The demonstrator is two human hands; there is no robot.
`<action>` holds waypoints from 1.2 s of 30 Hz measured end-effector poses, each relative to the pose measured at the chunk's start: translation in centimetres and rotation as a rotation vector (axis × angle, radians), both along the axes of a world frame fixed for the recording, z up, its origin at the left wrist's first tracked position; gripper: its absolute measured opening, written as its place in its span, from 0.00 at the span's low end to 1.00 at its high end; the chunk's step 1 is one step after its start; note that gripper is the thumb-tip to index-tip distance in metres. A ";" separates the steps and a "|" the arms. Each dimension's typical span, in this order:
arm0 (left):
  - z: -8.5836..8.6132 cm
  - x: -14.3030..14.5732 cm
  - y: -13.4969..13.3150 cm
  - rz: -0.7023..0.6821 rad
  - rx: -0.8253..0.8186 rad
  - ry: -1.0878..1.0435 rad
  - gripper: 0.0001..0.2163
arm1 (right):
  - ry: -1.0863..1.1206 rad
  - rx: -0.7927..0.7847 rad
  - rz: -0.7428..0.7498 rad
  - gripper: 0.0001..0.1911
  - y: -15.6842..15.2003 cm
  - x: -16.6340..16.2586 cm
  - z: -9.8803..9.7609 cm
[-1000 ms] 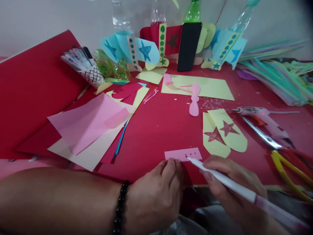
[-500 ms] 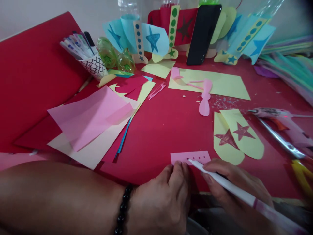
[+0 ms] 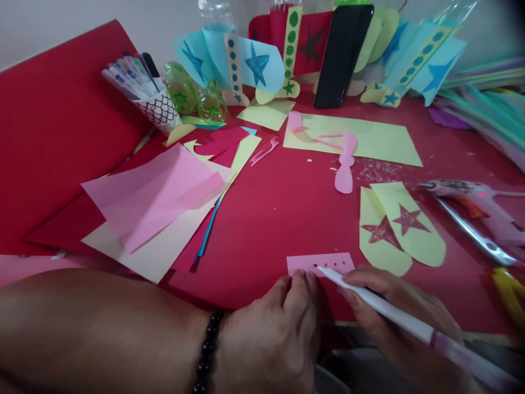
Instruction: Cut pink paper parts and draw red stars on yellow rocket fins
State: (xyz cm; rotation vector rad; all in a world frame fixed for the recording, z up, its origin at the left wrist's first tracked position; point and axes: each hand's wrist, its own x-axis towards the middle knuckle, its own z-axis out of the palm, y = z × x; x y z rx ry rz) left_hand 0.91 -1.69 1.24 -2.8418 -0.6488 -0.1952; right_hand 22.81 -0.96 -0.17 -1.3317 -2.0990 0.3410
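A small pink paper strip lies near the table's front edge, with a short row of dark dots across it. The fingers of my left hand, held close together, press its lower edge to the table; their tips are partly hidden. In my right hand is a white felt-tip pen with a purplish band, its tip touching the strip by the leftmost dot. Two yellow rounded paper pieces with reddish-brown stars lie beyond that hand.
Pink paper sheets lie stacked at left, below a pen cup. Paper-covered bottles and a black phone stand at the back. A pink glue gun, scissors with yellow handles and fuzzy sticks are at right.
The pen tip has shifted very slightly at the left end of the dot row, and the dots there look a little bolder. My left hand stays in place.
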 end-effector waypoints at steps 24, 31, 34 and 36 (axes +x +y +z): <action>-0.4 -0.7 -0.4 0.009 0.070 -0.067 0.18 | 0.058 -0.047 -0.020 0.02 -0.2 -2.6 0.7; -0.4 -0.7 -0.4 0.004 0.074 -0.047 0.18 | 0.010 -0.014 -0.022 0.02 0.0 -2.3 0.6; -0.3 -0.6 -0.4 0.012 0.078 -0.055 0.18 | 0.022 -0.010 -0.002 0.02 0.1 -2.5 0.6; -0.3 -0.7 -0.4 0.018 0.076 -0.050 0.17 | 0.031 -0.016 0.007 0.02 0.2 -2.6 0.7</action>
